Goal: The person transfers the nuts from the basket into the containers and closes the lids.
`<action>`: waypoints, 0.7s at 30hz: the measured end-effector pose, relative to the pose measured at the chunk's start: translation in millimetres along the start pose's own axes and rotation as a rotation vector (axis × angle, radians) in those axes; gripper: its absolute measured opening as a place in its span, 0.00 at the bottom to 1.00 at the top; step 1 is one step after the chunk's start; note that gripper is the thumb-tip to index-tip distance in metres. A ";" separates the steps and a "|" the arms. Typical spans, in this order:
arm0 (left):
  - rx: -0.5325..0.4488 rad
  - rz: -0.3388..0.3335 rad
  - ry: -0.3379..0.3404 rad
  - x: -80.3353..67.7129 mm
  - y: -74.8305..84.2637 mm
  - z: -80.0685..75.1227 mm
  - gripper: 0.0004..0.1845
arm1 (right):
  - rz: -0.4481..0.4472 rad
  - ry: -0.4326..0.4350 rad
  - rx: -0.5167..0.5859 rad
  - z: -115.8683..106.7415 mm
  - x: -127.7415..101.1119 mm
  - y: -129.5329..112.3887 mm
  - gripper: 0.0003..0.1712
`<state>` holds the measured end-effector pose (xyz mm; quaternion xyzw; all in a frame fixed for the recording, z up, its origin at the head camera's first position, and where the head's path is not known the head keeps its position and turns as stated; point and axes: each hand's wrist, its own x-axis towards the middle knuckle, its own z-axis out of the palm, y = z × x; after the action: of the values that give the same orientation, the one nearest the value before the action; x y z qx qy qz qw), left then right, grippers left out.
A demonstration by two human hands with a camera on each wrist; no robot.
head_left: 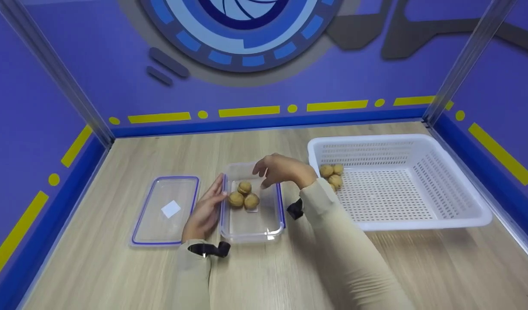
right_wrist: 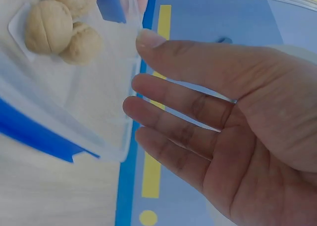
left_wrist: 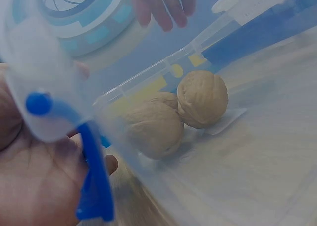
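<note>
A clear plastic container (head_left: 251, 226) with blue latches stands in the middle of the table, with three walnuts (head_left: 244, 199) grouped inside it. My left hand (head_left: 206, 212) rests along the container's left side, its palm turned to the wall beside a blue latch (left_wrist: 94, 174) in the left wrist view. Above the far right part of the container hovers my right hand (head_left: 284, 169); its fingers are relaxed and apart, holding nothing, as the right wrist view shows. Left of the container lies the clear lid (head_left: 154, 230) with a blue seal, a white square label on it.
A white perforated basket (head_left: 419, 223) stands on the right, holding several walnuts (head_left: 334, 181) at its left end. Blue-purple printed panels (head_left: 96, 64) enclose the wooden table (head_left: 264, 280) at the back and sides.
</note>
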<state>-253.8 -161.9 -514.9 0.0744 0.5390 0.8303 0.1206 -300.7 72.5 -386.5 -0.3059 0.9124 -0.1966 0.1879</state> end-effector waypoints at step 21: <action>-0.021 -0.012 0.018 0.4 -0.7 -1.0 0.38 | -0.029 0.134 0.085 -36.8 -46.4 51.5 0.25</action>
<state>-254.3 -162.4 -515.9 0.0624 0.5319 0.8357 0.1215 -308.3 148.6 -369.2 -0.2971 0.9093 -0.2578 0.1363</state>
